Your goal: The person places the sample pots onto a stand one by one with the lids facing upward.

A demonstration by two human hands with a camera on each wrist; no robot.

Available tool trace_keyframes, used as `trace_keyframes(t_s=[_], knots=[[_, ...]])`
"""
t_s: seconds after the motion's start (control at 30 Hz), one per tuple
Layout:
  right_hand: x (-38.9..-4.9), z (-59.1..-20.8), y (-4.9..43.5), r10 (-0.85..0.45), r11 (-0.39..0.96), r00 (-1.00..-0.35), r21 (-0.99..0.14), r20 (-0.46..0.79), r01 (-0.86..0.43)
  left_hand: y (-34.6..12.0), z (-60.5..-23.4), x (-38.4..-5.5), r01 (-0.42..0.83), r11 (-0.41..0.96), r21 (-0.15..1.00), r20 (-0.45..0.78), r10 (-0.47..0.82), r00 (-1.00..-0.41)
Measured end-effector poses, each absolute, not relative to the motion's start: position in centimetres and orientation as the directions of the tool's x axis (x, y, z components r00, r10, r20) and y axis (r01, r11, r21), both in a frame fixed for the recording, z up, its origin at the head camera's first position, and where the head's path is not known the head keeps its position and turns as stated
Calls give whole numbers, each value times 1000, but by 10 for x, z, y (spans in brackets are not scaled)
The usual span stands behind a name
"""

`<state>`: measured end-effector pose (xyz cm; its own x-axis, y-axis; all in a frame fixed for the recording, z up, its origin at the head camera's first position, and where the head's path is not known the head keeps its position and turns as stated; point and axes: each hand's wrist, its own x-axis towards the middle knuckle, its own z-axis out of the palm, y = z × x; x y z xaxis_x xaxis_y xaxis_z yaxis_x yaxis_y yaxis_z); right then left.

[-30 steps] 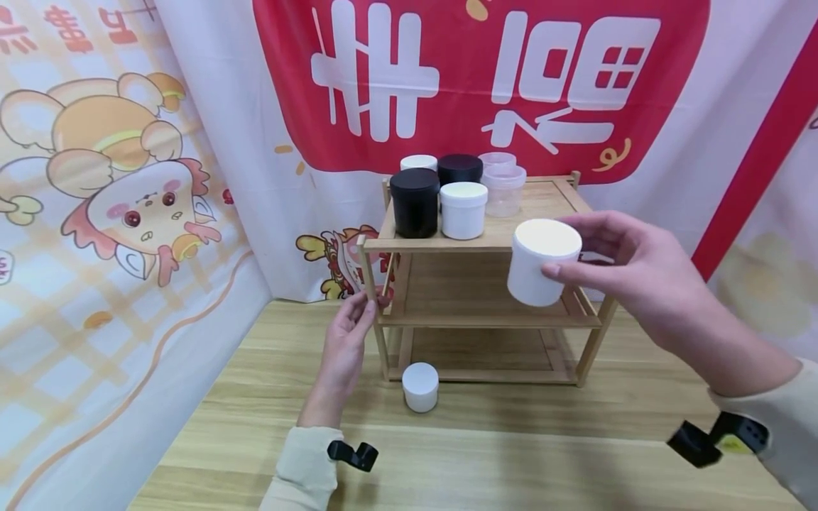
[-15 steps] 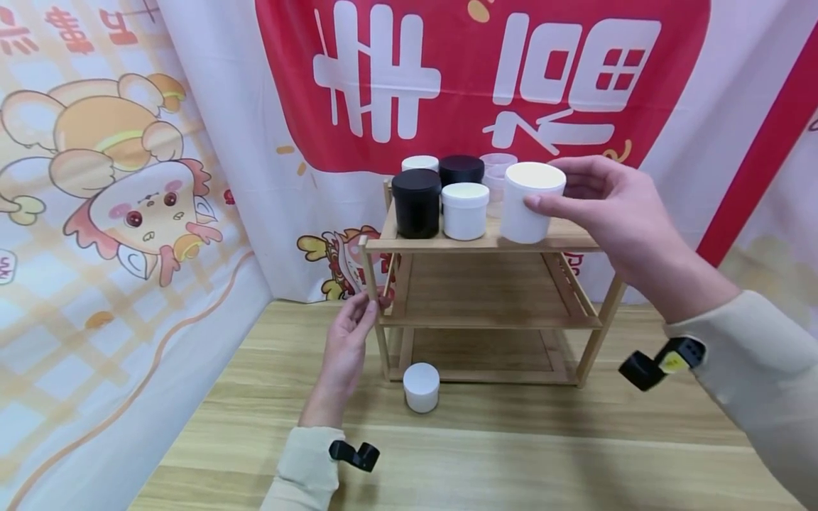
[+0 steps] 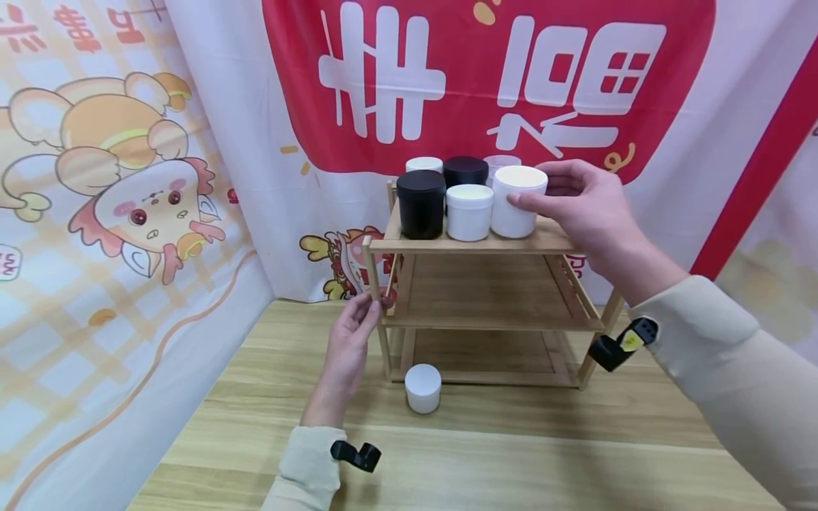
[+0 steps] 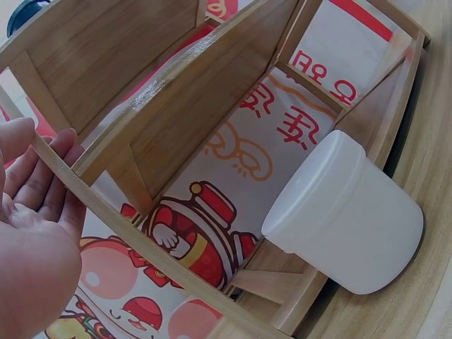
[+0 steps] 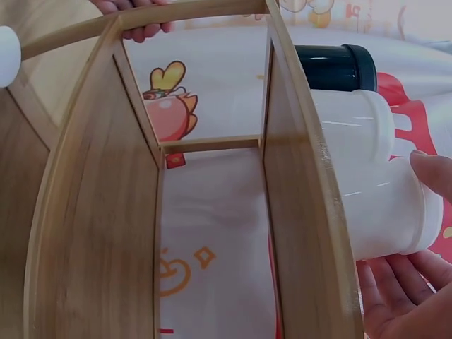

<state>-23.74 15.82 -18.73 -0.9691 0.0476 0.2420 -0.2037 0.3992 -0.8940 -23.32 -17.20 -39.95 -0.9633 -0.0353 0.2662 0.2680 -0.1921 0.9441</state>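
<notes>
My right hand (image 3: pixel 588 199) grips a tall white jar (image 3: pixel 519 206) by its side, thumb in front. The jar is at the front edge of the wooden rack's (image 3: pixel 492 246) top shelf, right beside a shorter white jar (image 3: pixel 469 216). In the right wrist view the held white jar (image 5: pixel 388 212) appears against the shelf board, between thumb and fingers. My left hand (image 3: pixel 351 330) holds the rack's front left post, thumb in front; in the left wrist view the fingers (image 4: pixel 60 169) pass behind the wooden post. A small white jar (image 3: pixel 423 389) stands on the table before the rack.
Also on the top shelf are a black jar (image 3: pixel 421 206) at the front left, a second black jar (image 3: pixel 465 170), another white jar (image 3: pixel 424 164) and a clear jar (image 3: pixel 503 162), partly hidden. A printed curtain (image 3: pixel 332 213) hangs behind the rack.
My right hand has carried the tall white jar up and left, from in front of the rack to the top shelf beside the shorter white jar. My left hand has stayed on the post.
</notes>
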Motion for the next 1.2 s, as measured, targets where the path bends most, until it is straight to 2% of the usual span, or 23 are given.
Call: trace_keyframes(t_s=[0.83,1.03,1.2], knots=[[-237,-193,157,78,416,-965,-888,252,-198,-170,-399,-232,278,-195,941,277,-33,-960],[-228,-200,162,126,412,-942,-880,311,-235,-170,-401,-232,278,-203,939,274,-49,-961],[-211,-212,170,219,397,-894,-873,390,-284,-170,-400,-233,279,-194,940,276,-42,-960]])
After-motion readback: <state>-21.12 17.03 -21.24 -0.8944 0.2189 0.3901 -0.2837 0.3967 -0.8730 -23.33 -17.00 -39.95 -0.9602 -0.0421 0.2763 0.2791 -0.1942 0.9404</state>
